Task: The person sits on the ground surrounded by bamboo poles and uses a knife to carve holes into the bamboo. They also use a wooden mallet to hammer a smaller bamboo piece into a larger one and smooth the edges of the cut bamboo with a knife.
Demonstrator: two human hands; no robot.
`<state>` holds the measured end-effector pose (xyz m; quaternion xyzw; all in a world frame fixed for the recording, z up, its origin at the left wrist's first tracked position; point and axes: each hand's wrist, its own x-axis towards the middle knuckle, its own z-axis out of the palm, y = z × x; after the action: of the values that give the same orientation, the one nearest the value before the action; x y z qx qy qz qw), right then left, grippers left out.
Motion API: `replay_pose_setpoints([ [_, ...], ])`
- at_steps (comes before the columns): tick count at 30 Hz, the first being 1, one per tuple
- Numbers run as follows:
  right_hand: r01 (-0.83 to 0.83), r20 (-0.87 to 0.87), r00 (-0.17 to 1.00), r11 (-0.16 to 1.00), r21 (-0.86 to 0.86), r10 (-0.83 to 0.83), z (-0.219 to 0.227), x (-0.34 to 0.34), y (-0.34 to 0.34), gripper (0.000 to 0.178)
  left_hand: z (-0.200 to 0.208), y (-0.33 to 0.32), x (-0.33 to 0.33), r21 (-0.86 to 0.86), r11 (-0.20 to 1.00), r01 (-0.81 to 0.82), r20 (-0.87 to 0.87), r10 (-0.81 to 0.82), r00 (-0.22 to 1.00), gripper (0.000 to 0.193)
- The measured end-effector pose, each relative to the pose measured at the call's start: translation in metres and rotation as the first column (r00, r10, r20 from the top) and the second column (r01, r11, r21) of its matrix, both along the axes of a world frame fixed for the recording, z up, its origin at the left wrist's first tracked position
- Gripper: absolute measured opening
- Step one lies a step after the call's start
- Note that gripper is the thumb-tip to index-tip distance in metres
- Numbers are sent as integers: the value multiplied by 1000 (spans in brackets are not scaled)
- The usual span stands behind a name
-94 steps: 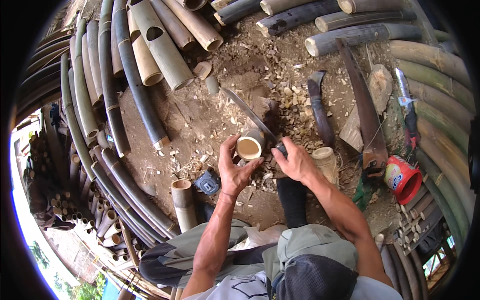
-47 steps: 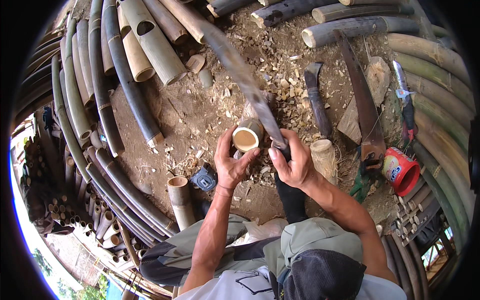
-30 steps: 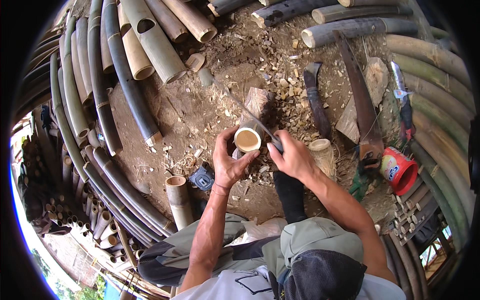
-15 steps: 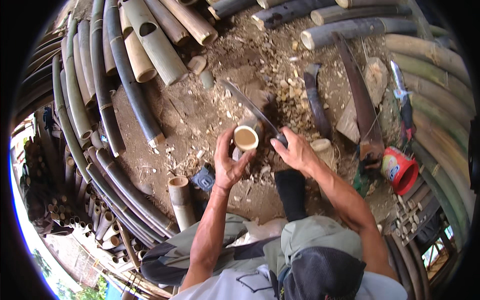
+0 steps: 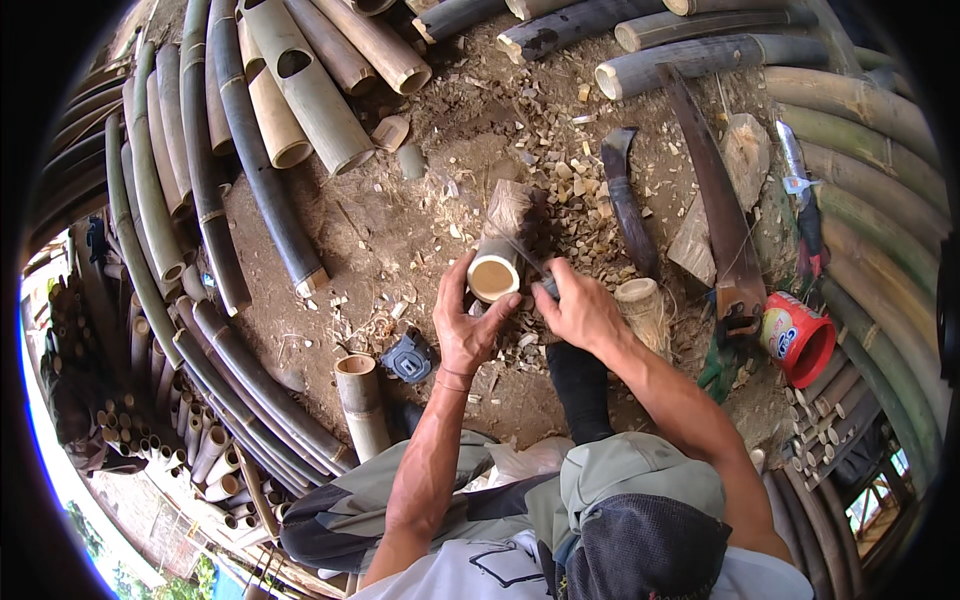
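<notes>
A short bamboo section (image 5: 490, 246), its pale-rimmed end (image 5: 494, 279) facing me, is gripped by my left hand (image 5: 465, 325), fingers along its left side and thumb at its lower right. Its far part lies against a wooden block (image 5: 512, 200) on the ground. My right hand (image 5: 580, 308) is closed round the dark handle (image 5: 550, 286) of a long knife. The knife's blade (image 5: 527, 256) slants up and left across the bamboo's right side; it is hard to make out there.
Bamboo poles (image 5: 262, 180) lie to the left, and more poles (image 5: 860, 165) to the right. A hand saw (image 5: 715, 185), a curved dark sheath-like piece (image 5: 627, 200) and a red tub (image 5: 800, 340) stand rightward. A tape measure (image 5: 408, 356) and an upright bamboo piece (image 5: 362, 400) are nearer left.
The knife has swung down from above, its blade now at the bamboo's side. My right hand moved slightly left. The wooden block shows more plainly.
</notes>
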<state>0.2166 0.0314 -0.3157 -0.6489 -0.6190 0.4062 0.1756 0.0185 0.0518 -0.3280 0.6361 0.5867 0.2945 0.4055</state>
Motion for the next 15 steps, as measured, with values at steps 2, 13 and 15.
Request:
replay_pose_setpoints([
  [2, 23, -127, 992, 1000, 6, -22, -12, 10, 4, 31, 2, 0, 2, -62, 998, -32, 59, 35, 998, 75],
  [13, 85, -146, 983, 984, -157, -109, -26, 14, -2, 37, 8, 4, 0, -118, 993, -8, 74, 17, 997, 75],
  [15, 120, -215, 966, 987, -103, -140, -14, 6, -2, 41, 5, 15, -12, -109, 989, 100, 34, -97, 995, 77],
])
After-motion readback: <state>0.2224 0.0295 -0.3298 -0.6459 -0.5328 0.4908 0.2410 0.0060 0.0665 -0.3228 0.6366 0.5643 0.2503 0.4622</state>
